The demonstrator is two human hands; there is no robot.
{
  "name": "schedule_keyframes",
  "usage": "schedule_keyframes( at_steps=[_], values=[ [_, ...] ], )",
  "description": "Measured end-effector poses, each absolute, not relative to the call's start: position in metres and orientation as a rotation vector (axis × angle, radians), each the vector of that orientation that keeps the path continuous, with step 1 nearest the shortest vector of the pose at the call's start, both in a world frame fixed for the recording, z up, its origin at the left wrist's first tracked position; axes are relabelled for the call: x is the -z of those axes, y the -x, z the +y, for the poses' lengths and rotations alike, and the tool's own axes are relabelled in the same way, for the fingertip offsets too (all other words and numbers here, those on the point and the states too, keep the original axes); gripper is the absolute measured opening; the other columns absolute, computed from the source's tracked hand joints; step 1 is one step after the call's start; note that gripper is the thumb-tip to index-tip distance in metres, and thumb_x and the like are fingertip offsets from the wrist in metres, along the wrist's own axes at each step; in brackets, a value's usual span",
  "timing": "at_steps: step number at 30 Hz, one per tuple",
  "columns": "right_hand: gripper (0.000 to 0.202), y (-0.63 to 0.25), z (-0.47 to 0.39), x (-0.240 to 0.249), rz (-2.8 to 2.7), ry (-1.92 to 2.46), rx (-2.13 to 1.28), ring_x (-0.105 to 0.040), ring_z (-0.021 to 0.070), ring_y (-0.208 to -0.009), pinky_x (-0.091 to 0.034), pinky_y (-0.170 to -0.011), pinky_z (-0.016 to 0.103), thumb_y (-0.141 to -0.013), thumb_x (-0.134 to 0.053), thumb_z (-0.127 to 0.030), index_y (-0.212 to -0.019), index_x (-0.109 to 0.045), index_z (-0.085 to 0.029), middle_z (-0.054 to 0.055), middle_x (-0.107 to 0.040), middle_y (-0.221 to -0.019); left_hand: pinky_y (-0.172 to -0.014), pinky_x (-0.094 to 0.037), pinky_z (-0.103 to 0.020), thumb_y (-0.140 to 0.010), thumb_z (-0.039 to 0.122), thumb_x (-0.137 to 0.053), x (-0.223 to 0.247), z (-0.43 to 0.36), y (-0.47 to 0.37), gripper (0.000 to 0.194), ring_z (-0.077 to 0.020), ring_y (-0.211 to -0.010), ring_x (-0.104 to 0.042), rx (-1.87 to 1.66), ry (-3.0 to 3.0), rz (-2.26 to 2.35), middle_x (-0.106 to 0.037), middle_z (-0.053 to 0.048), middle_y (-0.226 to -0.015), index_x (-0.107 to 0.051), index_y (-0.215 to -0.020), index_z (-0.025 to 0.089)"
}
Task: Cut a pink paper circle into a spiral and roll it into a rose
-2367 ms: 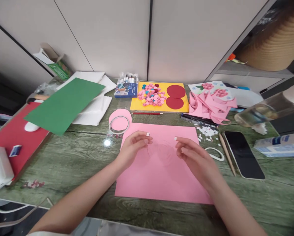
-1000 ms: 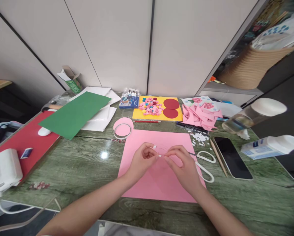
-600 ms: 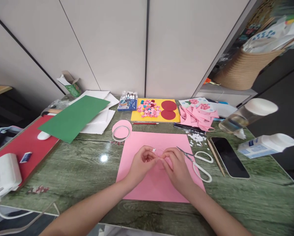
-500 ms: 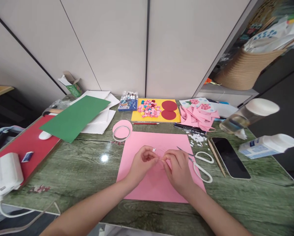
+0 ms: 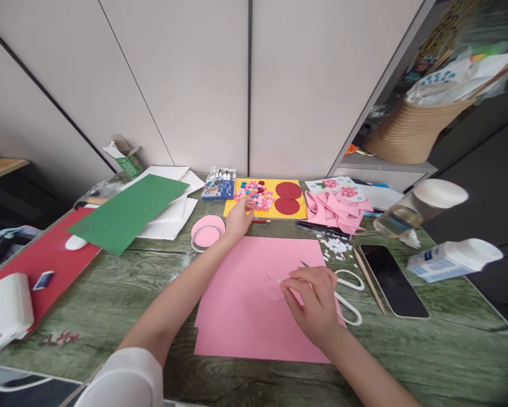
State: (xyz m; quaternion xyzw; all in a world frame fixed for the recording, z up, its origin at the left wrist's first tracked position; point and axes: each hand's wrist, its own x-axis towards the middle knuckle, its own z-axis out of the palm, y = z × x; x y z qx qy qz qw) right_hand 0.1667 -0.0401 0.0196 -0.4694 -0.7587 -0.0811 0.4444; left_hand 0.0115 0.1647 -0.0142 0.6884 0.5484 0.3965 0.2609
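My left hand reaches to the front edge of a pile of small pink, blue, yellow and red pieces. Its fingers are slightly apart at the pile, and I see nothing held. Above the pink sheet, my right hand pinches a small white piece between thumb and fingertips. Faint pencilled circles show on the sheet beside those fingertips. White-handled scissors lie partly hidden behind my right hand.
Two dark red discs lie on yellow paper. Pink scraps, white bits, a wooden stick and a phone are on the right. A tape roll and green sheet lie left.
My left hand has left my right hand and moved forward to the pile of small pieces. My right hand stays over the pink sheet, slightly lower in view.
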Motion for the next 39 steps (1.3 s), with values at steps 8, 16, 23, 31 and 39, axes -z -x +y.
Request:
schedule_keyframes(
  at_steps=[8, 16, 23, 31, 39],
  values=[
    [0.015, -0.173, -0.039, -0.028, -1.901, 1.211, 0.248, -0.058, 0.0172, -0.077, -0.036, -0.075, 0.037, -0.079, -0.058, -0.010, -0.086, -0.055, -0.023, 0.003, -0.061, -0.080, -0.089, -0.039, -0.033, -0.075, 0.004, -0.049, 0.023, 0.190, -0.039, 0.039, -0.0225, -0.100, -0.055, -0.980, -2.120, 1.451, -0.064, -0.010, -0.101, -0.052, -0.112, 0.017],
    [0.015, -0.174, -0.037, -0.030, -1.892, 1.230, 0.218, -0.058, 0.0169, -0.076, -0.035, -0.075, 0.037, -0.079, -0.058, -0.010, -0.086, -0.055, -0.022, 0.003, -0.061, -0.080, -0.089, -0.037, -0.035, -0.081, 0.009, -0.043, 0.021, 0.213, -0.039, 0.032, -0.0237, -0.102, -0.053, -0.969, -2.165, 1.515, -0.064, -0.012, -0.102, -0.050, -0.112, 0.015],
    [0.011, -0.171, -0.037, -0.032, -1.889, 1.230, 0.190, -0.057, 0.0161, -0.076, -0.035, -0.076, 0.036, -0.080, -0.056, -0.010, -0.084, -0.055, -0.021, 0.002, -0.062, -0.079, -0.090, -0.037, -0.037, -0.075, 0.011, -0.054, 0.017, 0.230, -0.041, 0.028, -0.0257, -0.101, -0.052, -0.914, -2.090, 1.569, -0.066, -0.012, -0.094, -0.056, -0.102, 0.014],
    [0.007, -0.169, -0.036, -0.028, -1.858, 1.194, 0.202, -0.056, 0.0158, -0.075, -0.034, -0.075, 0.035, -0.082, -0.057, -0.013, -0.081, -0.057, -0.019, 0.003, -0.062, -0.079, -0.089, -0.039, -0.036, -0.068, 0.005, -0.057, 0.021, 0.223, -0.049, 0.037, -0.0238, -0.096, -0.055, -0.936, -1.942, 1.489, -0.066, -0.006, -0.086, -0.057, -0.102, 0.019],
    [0.009, -0.176, -0.032, -0.025, -1.878, 1.249, 0.172, -0.056, 0.0175, -0.079, -0.033, -0.078, 0.037, -0.081, -0.057, -0.012, -0.084, -0.056, -0.020, 0.003, -0.061, -0.083, -0.082, -0.043, -0.033, -0.066, 0.007, -0.063, 0.001, 0.209, -0.048, 0.037, -0.0189, -0.090, -0.059, -1.088, -1.589, 1.251, -0.064, -0.008, -0.097, -0.055, -0.101, 0.017]
  ],
)
